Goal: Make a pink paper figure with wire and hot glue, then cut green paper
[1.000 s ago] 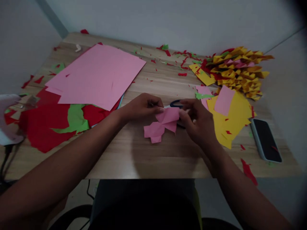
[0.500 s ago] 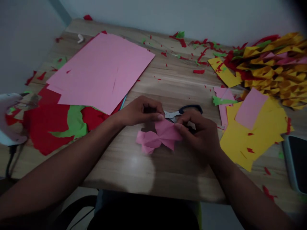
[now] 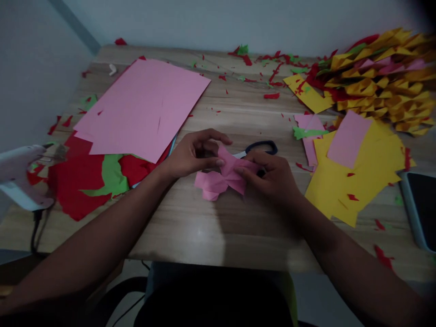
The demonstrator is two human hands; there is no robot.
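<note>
A creased pink paper cutout (image 3: 218,184) with petal-like lobes is held between my two hands, just above the tabletop. My left hand (image 3: 190,154) pinches its upper left lobe between thumb and fingers, with the index finger stretched out over it. On the other side my right hand (image 3: 272,172) grips the right lobe, thumb on top and fingers curled beneath. Behind the right hand lie scissors (image 3: 262,147) with dark handles, their blades partly covered by the hand and the paper.
Pink sheets (image 3: 146,109) lie at the back left above red paper (image 3: 78,186) and a green scrap (image 3: 111,175). On the right are yellow sheets (image 3: 368,181), a pink rectangle (image 3: 349,136), folded yellow pieces (image 3: 381,86) and a phone (image 3: 422,204). A white corded device (image 3: 23,177) stands at far left.
My left fingers have opened out a little, and the upper lobe now stands raised and bent between the hands. My right thumb has moved inward over the paper. The whole view has shifted slightly.
</note>
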